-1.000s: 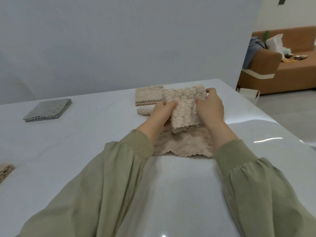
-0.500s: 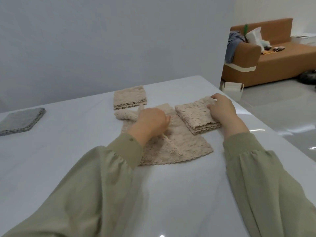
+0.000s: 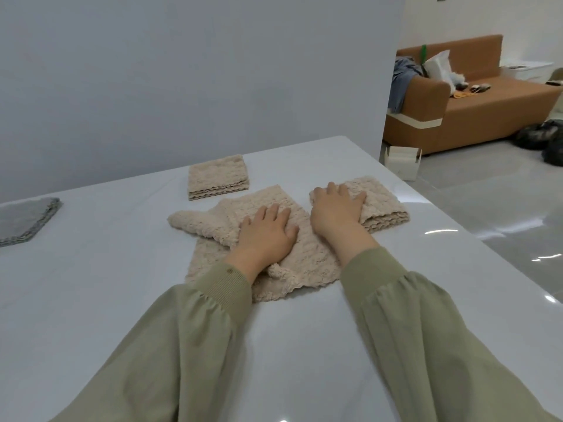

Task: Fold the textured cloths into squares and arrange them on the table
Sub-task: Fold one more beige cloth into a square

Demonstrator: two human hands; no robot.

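Left hand (image 3: pixel 268 236) flat, palm down, fingers spread, pressing on the loose beige cloth (image 3: pixel 307 257) near the middle of the white counter (image 3: pixel 122 284); nothing pinched. Right hand (image 3: pixel 336 214) likewise flat and open, fingers lying over the near-left part of a folded beige square (image 3: pixel 380 205), heel of the palm resting on the loose cloth's right edge. Loose cloth spread unevenly, one corner flopped out to the left (image 3: pixel 195 222), a small rumpled fold (image 3: pixel 278 271) bunched just under the left wrist, scalloped hem toward the camera. Folded square to the right of the loose cloth, touching it, layered edges showing on its near side, close to the counter's right edge. Second folded beige square (image 3: pixel 217 176) farther back, near the wall, apart from the loose cloth. Folded grey cloth (image 3: pixel 26 219) well to the left, partly cut off by the frame. Both forearms in olive-green sleeves (image 3: pixel 195 345) with ribbed cuffs. Past the counter on the right, a brown sofa (image 3: pixel 487 108) with clutter on its seat, a small white box (image 3: pixel 402 161) on the floor beside it.
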